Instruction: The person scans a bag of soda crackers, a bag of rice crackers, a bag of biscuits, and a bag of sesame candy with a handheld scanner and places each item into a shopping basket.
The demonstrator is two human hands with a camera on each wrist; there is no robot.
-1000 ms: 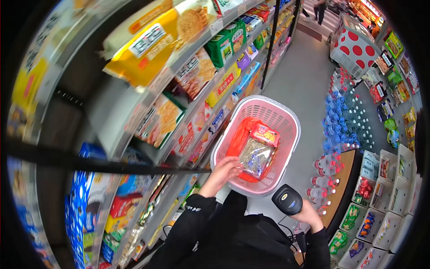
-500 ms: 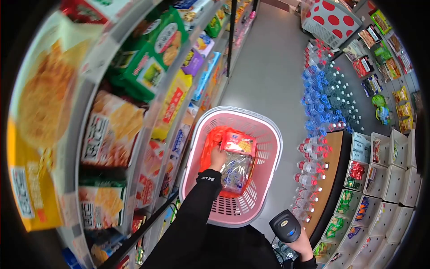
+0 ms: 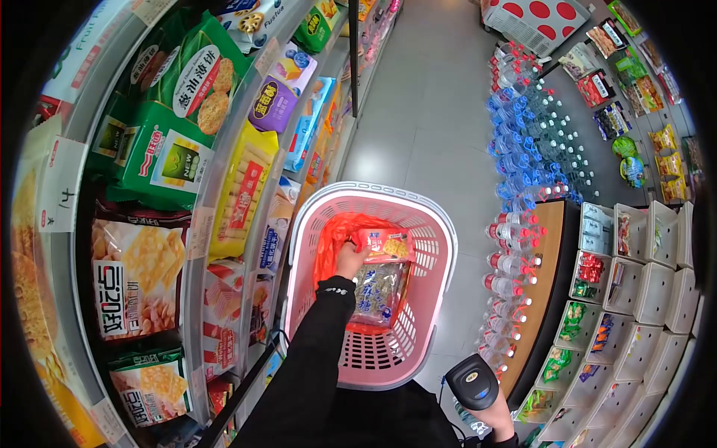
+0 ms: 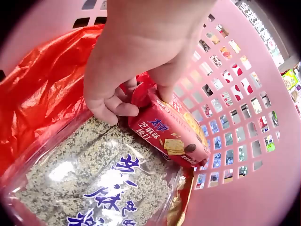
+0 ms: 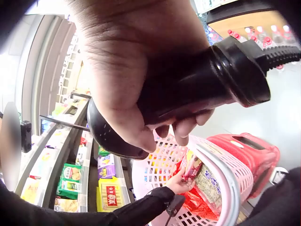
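In the head view, my left hand [image 3: 349, 261] reaches into a pink plastic basket [image 3: 442, 299]. Its thumb and fingers pinch the crimped end of a small red cracker packet [image 4: 167, 127], clearest in the left wrist view. Below the packet lies a clear bag of sesame candy [image 3: 377, 295] with blue lettering, and a red plastic bag [image 4: 51, 75] spreads along the basket's side. Outside the basket, at lower right, my right hand [image 3: 494, 417] grips a black barcode scanner [image 3: 472, 381] by its handle, fingers wrapped round it in the right wrist view.
Shelves of packaged biscuits [image 3: 138, 276] rise close on the left. Rows of water bottles [image 3: 511, 149] stand on the floor to the right, beside a wooden-topped ledge [image 3: 534, 306] and white bins [image 3: 646, 291] of snacks. A cable [image 5: 282, 56] runs from the scanner handle.
My left hand has moved from the basket's near rim down inside it and taken hold of the red cracker packet. The head view has shifted closer to the shelves. My right hand still holds the scanner.
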